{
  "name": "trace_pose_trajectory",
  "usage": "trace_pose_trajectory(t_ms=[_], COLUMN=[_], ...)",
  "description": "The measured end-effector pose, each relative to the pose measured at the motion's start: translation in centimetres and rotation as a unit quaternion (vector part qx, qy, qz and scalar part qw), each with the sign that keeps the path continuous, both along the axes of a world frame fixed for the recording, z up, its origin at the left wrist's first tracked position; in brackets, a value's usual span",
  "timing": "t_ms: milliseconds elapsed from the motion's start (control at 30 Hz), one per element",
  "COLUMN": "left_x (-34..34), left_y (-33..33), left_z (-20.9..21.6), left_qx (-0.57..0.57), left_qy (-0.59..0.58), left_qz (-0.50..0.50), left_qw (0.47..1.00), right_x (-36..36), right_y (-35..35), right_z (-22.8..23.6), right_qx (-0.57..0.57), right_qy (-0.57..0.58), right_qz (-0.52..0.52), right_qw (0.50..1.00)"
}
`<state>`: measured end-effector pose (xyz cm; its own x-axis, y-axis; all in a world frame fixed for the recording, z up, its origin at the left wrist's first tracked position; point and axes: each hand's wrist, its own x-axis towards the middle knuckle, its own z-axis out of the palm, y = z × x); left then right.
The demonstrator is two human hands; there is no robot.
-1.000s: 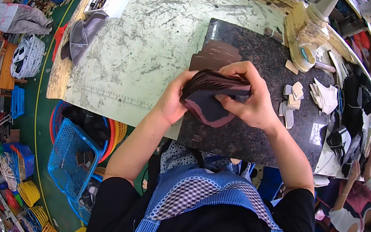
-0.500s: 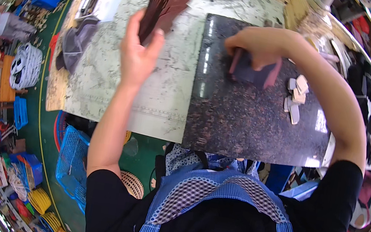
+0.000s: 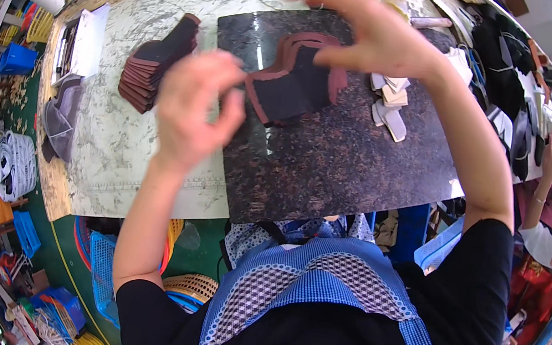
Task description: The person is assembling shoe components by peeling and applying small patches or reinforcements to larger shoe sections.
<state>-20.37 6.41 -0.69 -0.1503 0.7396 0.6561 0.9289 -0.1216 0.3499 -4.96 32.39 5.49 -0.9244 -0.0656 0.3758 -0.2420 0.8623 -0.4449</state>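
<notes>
My left hand (image 3: 193, 112), smeared by motion, hovers at the left edge of the dark speckled stone slab (image 3: 335, 160). Its fingers are curved away from the thumb and hold nothing. Beyond it, a fanned stack of dark cut pieces with reddish-brown edges (image 3: 152, 66) lies on the white board. More such shaped pieces (image 3: 293, 88) are spread, overlapping, on the slab between my hands. Over their far right part is my right hand (image 3: 376, 40), fingers stretched and thumb apart, with nothing in it. It hides some of the pieces' right end.
Small pale rounded pieces (image 3: 393, 104) lie in a loose pile on the slab's right. A grey folded piece (image 3: 62, 117) and a white box (image 3: 81, 44) sit at the worn white board's (image 3: 101, 159) left side. Blue baskets stand below. Another person works at right.
My left hand has let go of the fanned stack and moved toward the slab. My right hand has risen off the pieces on the slab, which now lie spread out. The whole view has shifted.
</notes>
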Motion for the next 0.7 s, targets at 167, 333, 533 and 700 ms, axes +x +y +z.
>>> trace_pose_trajectory(t_ms=[167, 333, 533, 700], left_x=[5.9, 6.6, 8.5, 9.2], left_y=[4.5, 5.0, 5.8, 5.7], left_z=[-2.3, -2.2, -0.6, -0.6], left_qx=[-0.086, -0.069, -0.133, -0.023], left_qy=[0.012, 0.03, 0.07, 0.096], left_qz=[-0.039, 0.001, 0.009, 0.06], left_qw=[0.995, 0.997, 0.989, 0.993], right_x=[12.1, 19.3, 17.8, 18.6], right_y=[2.3, -2.3, -3.8, -3.4], right_z=[-0.9, -8.2, -10.1, -9.7], right_qx=[-0.294, -0.215, -0.12, -0.198], right_qy=[-0.029, -0.082, -0.02, -0.044], right_qz=[-0.277, -0.423, -0.424, -0.397], right_qw=[0.914, 0.876, 0.897, 0.895])
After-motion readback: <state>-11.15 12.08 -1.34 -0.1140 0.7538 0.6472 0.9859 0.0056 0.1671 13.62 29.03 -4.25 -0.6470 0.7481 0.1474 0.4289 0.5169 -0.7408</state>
